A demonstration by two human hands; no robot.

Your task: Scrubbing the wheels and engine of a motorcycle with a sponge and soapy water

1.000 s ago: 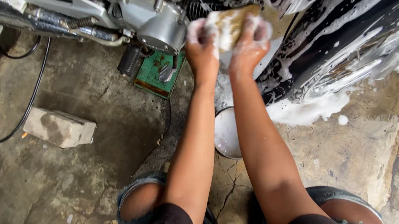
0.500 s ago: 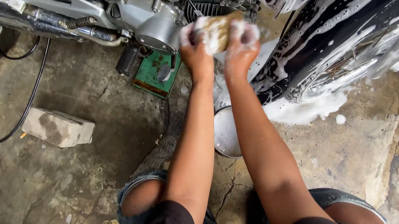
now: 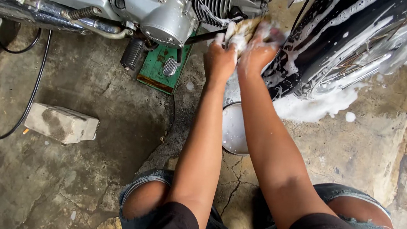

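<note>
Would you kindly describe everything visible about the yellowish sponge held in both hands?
The yellowish foam sponge looks soft, soaked and coated in white suds. It is squeezed between the left hand and the right hand, both lathered, so only its upper part shows. It sits beside the motorcycle's grey finned engine and the soapy black bodywork; whether it touches either is unclear.

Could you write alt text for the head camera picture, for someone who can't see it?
Both hands, left hand and right hand, squeeze a soapy yellow sponge beside a motorcycle's engine and foam-covered black wheel. A white bucket sits below the arms; a concrete block lies on the cracked floor.
</note>
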